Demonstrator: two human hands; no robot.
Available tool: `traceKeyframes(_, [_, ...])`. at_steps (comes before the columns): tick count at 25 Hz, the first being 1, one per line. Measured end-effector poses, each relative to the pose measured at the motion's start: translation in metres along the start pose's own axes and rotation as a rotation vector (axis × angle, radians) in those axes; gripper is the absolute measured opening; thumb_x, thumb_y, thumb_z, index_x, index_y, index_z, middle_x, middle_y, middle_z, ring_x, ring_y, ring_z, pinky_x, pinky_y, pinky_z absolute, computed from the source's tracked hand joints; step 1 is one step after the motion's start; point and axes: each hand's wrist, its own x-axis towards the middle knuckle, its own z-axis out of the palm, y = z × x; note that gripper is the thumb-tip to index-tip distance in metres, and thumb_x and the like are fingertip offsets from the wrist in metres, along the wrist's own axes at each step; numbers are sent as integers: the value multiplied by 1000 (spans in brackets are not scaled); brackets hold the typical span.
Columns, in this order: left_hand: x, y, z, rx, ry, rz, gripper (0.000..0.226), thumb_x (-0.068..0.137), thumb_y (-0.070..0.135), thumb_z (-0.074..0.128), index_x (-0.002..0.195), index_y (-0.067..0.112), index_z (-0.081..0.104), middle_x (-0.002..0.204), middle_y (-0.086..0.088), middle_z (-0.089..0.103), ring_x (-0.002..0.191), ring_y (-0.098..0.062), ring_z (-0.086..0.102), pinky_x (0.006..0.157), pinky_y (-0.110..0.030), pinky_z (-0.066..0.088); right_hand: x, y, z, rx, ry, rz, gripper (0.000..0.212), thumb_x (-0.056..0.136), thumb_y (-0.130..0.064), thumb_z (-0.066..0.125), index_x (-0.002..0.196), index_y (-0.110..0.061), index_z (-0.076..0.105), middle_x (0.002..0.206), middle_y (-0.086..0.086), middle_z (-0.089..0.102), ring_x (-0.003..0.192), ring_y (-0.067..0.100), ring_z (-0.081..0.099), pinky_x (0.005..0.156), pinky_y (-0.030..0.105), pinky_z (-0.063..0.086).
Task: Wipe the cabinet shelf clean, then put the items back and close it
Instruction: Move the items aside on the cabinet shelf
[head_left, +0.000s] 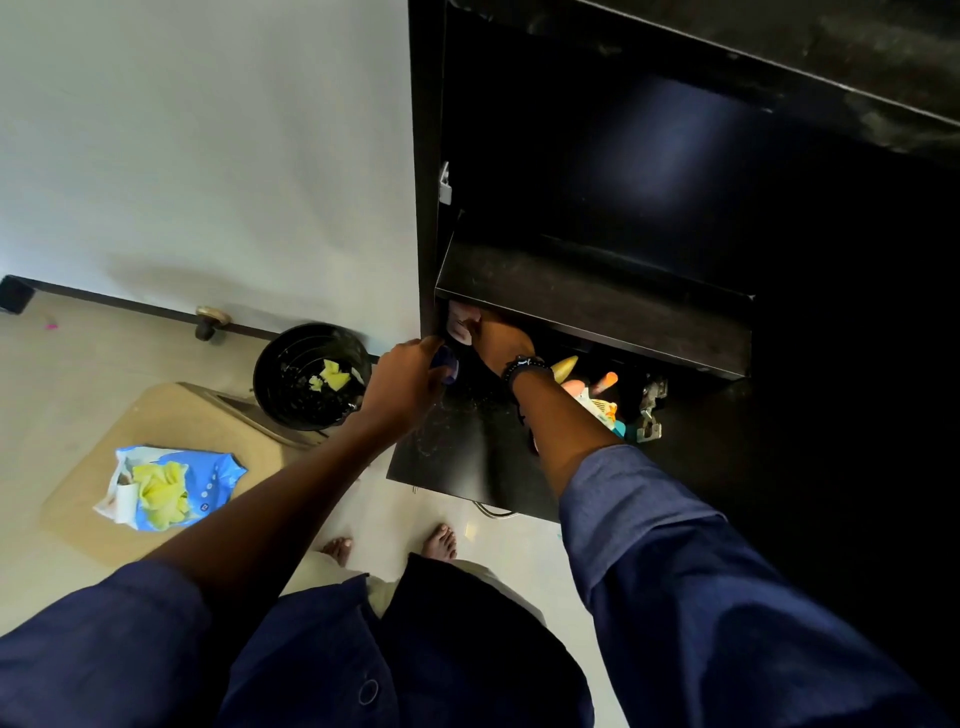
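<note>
The cabinet shelf (597, 296) stands bare and dusty-looking above; you seem to be restocking the compartment beneath it, door unclosed. Your right hand (501, 340) grips a pale container (460, 322) at the left wall; your left hand (410, 376) holds a small blue item (445, 364). Colourful items (592, 389) behind your wrist are too dim to identify.

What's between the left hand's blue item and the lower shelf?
Nothing visible. The left hand holds the blue item at the lower shelf's open front left corner; the right hand reaches in just beside it.
</note>
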Motion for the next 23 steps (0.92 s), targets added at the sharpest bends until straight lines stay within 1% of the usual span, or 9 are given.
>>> traceKeyframes(4, [10,6,3,41,-21,-30,17,88,16,59,103,10,62,101,-14,69,85,-30,64,69,-32,46,-12,16,4,74,114,43,29,97,-18,46,118,-2,56,119,23,60,109,41,56,86,41,46])
traceKeyframes(6, [16,10,6,62,-29,-26,14,88,14,58,101,9,62,100,-14,69,84,-31,64,65,-31,43,-24,27,7,101,182,91,26,95,-20,52,111,0,59,112,24,63,104,43,57,83,42,47])
traceKeyframes(7, [19,13,7,71,-34,-28,13,88,12,58,99,8,62,99,-15,68,84,-32,64,65,-31,41,-32,32,9,121,210,123,27,94,-20,55,111,0,59,111,23,64,104,42,58,84,43,49])
traceKeyframes(10, [30,22,8,93,-34,-28,12,87,7,56,97,6,62,99,-17,66,86,-35,64,67,-34,43,-61,49,19,183,298,168,37,90,-11,59,125,-4,55,118,19,64,108,37,60,87,44,52])
traceKeyframes(12, [36,26,7,111,-24,-37,13,88,5,55,97,4,64,99,-18,66,88,-35,63,67,-32,40,-79,61,29,175,346,179,39,88,-8,60,126,-5,55,117,18,64,106,35,60,85,40,52])
traceKeyframes(14, [42,28,7,144,-28,-45,12,89,5,55,94,2,66,96,-19,67,87,-35,64,66,-30,38,-92,71,39,153,358,204,38,86,-10,61,124,-6,56,114,16,64,106,33,58,85,39,51])
traceKeyframes(17, [45,30,9,209,-38,-40,10,87,1,57,94,-2,65,97,-21,67,89,-39,63,66,-32,37,-102,82,50,142,333,228,47,84,-15,66,128,-10,51,123,13,57,113,30,52,93,39,49])
traceKeyframes(20, [43,25,11,212,-47,-14,13,86,3,60,96,-2,64,99,-22,67,89,-39,63,67,-32,38,-107,87,57,179,314,184,53,84,-15,67,133,-11,48,136,11,51,124,28,47,104,35,41])
traceKeyframes(23, [42,23,12,198,-52,2,14,86,5,61,98,0,65,100,-21,67,87,-37,64,67,-32,40,-111,89,57,183,345,115,51,85,-14,66,133,-11,50,139,9,51,128,25,46,107,33,38])
